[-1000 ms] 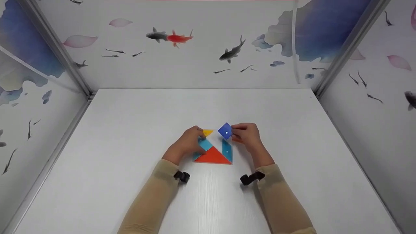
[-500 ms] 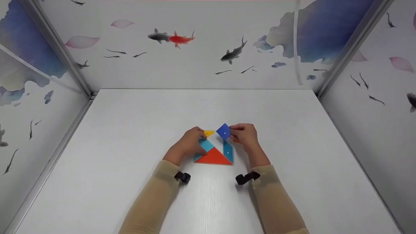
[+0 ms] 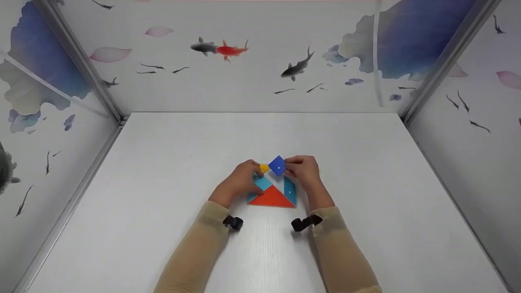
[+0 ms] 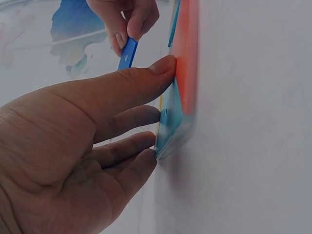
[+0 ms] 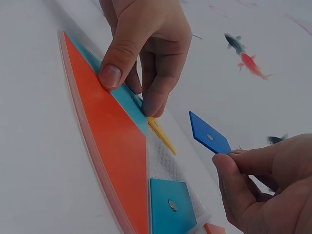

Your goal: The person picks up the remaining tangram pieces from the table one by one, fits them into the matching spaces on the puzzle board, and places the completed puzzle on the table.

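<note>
Flat coloured puzzle pieces lie in a square on a clear base (image 5: 78, 117) on the white table. They include a large orange triangle (image 3: 272, 198), a light blue triangle (image 3: 263, 183), a teal piece (image 3: 290, 191) and a small yellow piece (image 3: 264, 167). My left hand (image 3: 254, 177) presses on the square's left side, thumb on the orange triangle (image 5: 112, 141), fingers on the light blue triangle (image 4: 170, 114). My right hand (image 3: 287, 167) pinches a dark blue square (image 3: 277, 165) by its corner and holds it tilted above the gap at the top. The blue square (image 5: 209, 134) hangs clear of the yellow piece (image 5: 162, 134).
The white table (image 3: 163, 162) is walled at the back and on both sides by panels painted with fish (image 3: 220, 48). A small orange piece (image 5: 214, 229) shows beside the teal piece (image 5: 170, 207), under my right hand.
My right hand has carried the blue square a little to the left, closer to the yellow piece and my left hand. The left hand has stayed on the pieces.
</note>
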{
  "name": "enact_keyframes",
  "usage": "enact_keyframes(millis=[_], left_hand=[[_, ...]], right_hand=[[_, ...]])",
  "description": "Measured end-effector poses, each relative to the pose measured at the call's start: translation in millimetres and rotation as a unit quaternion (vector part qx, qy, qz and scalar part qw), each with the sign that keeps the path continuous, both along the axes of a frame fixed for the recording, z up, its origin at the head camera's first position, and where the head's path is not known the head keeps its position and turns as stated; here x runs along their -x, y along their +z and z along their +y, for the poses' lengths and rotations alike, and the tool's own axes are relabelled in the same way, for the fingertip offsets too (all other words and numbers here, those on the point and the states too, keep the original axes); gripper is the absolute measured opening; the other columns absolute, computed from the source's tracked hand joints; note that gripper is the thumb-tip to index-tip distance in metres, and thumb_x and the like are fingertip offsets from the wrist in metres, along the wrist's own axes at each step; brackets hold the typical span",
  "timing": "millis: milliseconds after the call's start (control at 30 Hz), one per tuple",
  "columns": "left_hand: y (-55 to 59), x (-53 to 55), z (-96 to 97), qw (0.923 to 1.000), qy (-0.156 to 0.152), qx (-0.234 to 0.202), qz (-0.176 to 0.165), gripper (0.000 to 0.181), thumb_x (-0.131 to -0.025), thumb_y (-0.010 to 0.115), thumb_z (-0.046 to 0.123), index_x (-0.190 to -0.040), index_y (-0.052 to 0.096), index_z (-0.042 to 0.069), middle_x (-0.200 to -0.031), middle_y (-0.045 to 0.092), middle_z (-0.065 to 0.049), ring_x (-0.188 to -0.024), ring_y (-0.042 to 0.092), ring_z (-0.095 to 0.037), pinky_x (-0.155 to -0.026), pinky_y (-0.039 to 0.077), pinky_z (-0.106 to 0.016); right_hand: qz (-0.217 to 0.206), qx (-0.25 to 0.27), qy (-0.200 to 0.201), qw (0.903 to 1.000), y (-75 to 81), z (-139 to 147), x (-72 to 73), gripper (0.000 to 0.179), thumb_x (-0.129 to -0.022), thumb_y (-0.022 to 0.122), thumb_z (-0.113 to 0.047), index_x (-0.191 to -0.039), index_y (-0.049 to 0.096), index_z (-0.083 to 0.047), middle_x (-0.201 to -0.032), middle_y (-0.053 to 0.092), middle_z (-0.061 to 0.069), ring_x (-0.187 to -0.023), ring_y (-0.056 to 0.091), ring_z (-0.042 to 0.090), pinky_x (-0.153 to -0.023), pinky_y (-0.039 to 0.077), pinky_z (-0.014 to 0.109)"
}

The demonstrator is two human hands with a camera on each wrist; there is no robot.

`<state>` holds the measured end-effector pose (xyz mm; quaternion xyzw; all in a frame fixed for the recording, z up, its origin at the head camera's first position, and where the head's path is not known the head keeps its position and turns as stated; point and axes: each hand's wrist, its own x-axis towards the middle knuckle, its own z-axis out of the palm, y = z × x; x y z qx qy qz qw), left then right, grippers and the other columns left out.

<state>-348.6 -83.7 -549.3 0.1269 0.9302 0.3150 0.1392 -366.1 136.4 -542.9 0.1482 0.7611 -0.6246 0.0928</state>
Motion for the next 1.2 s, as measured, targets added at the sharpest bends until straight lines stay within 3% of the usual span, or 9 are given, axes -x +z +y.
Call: enact_keyframes(millis=[333,567,1200], left_hand=[[1.6,0.2,1.7,1.0,0.001,-0.004,-0.005,0.047,-0.083,0.092,0.016,-0.126,0.074,0.008,-0.154,0.053,-0.009,-0.145,0.05,-0.03,-0.123,0.046,-0.045],[1.8,-0.1,1.4,0.9999,-0.01,-0.009,0.005,0.046,-0.082,0.092,0.016,-0.124,0.075,0.007,-0.151,0.055,-0.011,-0.142,0.051,-0.031,-0.123,0.045,-0.045],[2.0,-1.4,0.3,0.9998,0.006,-0.017,-0.009,0.046,-0.083,0.092,0.018,-0.125,0.074,0.009,-0.157,0.051,-0.009,-0.146,0.049,-0.031,-0.123,0.046,-0.048]], right_hand=[[-0.012,-0.042,0.006,0.999,-5.0,-4.6,0.5,0.019,-0.103,0.069,-0.011,-0.119,0.08,-0.01,-0.127,0.069,0.013,-0.103,0.068,0.023,-0.085,0.063,0.023],[0.001,-0.064,0.014,0.9979,-8.1,-5.3,-0.8,0.019,-0.103,0.068,-0.009,-0.117,0.08,-0.008,-0.125,0.071,0.015,-0.095,0.071,0.021,-0.083,0.063,0.023],[-0.009,-0.101,0.035,0.9942,-8.9,-17.8,-0.6,0.018,-0.104,0.067,-0.01,-0.117,0.08,-0.01,-0.118,0.07,0.013,-0.095,0.069,0.022,-0.083,0.061,0.024]])
